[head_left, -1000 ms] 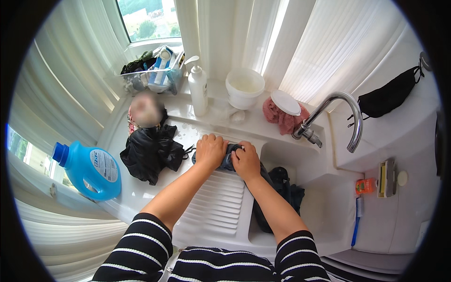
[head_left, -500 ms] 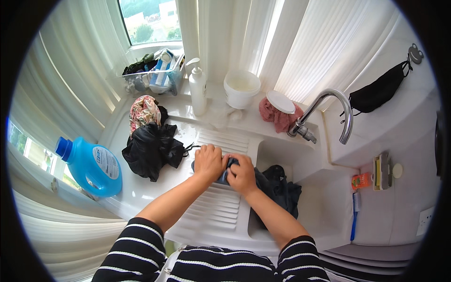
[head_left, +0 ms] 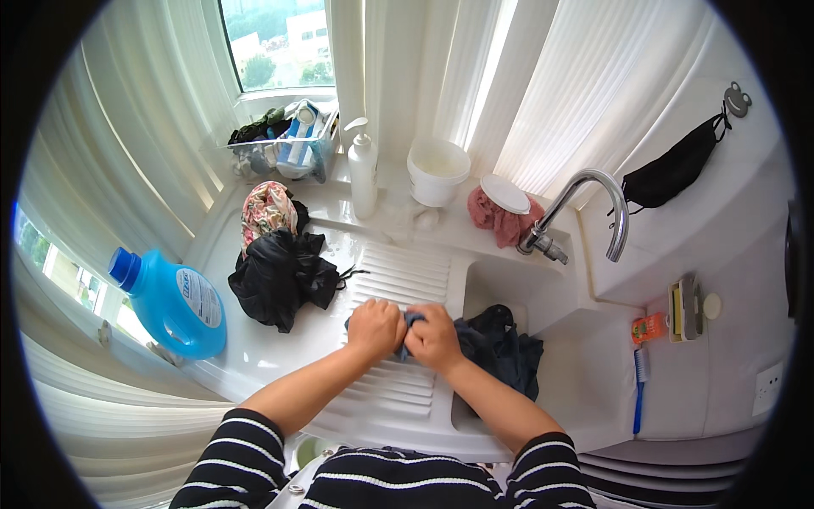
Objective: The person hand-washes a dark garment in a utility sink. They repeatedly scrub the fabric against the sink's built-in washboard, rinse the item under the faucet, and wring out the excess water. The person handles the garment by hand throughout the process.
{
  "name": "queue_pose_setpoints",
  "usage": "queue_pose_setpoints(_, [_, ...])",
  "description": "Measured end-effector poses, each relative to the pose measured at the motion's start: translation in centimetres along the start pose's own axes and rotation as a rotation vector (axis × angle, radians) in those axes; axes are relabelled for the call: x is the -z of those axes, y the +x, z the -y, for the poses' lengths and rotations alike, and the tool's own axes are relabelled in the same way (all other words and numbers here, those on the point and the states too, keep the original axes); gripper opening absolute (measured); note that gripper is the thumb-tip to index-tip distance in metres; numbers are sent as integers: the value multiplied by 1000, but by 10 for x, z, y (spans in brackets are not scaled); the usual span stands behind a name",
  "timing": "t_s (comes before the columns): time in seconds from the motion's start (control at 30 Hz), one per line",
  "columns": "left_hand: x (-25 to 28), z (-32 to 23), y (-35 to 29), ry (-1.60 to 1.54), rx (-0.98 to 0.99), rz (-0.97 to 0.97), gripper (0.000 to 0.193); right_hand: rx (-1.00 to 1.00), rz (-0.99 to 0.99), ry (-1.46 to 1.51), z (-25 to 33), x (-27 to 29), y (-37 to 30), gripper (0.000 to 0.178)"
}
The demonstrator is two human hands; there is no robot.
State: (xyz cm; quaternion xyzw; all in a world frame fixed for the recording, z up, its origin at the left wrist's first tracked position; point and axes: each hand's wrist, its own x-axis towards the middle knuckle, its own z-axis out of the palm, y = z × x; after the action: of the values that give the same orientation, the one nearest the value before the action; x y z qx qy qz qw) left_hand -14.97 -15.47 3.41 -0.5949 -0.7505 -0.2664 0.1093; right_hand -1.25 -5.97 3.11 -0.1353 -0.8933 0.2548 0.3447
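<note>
Head view, hands (head_left: 376, 329) (head_left: 433, 338) clenched on dark cloth (head_left: 502, 348), farther down ribbed washboard (head_left: 403, 271) than before

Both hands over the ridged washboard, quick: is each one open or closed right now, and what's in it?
Left hand: closed, gripping the dark blue cloth.
Right hand: closed, gripping the same cloth.

A dark blue garment (head_left: 500, 346), limp and crumpled, lies partly on the white ridged washboard (head_left: 405, 270), one end bunched tightly across its middle (much of that part is hidden). The rest trails over the washboard's right edge and slumps in loose, heavy folds beside and below it
</note>
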Motion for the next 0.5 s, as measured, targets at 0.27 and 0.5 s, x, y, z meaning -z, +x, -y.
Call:
queue_pose_setpoints(0.27, [-22,12,45,-11,90,-50,20,-38,-63,-57,-20,-14,21,9])
queue_pose_setpoints(0.5, [-1,-8,-22,-8,-129,22,18,192,27,25,18,11,-20,12])
